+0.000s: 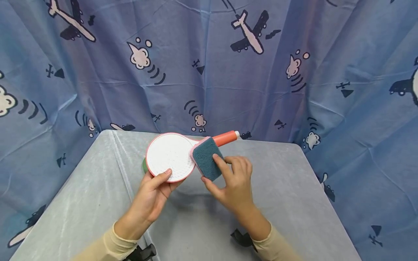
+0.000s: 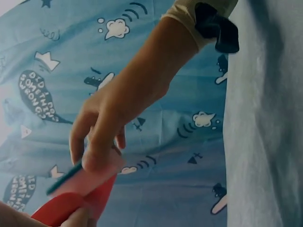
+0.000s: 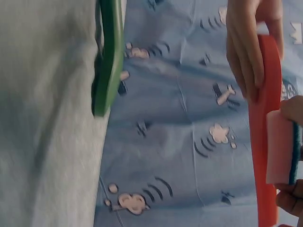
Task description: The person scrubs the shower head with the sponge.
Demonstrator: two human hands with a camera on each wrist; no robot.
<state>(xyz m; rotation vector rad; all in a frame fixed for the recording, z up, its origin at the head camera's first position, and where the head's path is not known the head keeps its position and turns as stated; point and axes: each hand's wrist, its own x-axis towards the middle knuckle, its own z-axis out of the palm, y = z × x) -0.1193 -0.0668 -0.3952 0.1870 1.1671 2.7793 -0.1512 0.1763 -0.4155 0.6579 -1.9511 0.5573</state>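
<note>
bright, even light | soft shadows | wrist views blurred | no glare

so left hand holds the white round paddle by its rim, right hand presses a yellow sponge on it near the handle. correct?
Not quite: the sponge is dark teal on top with a pink underside, not yellow. The head view shows this, and the right wrist view shows the pink layer. The rest holds: the left hand grips the white round paddle by its rim, and the right hand presses the sponge on it near the orange handle.
</note>
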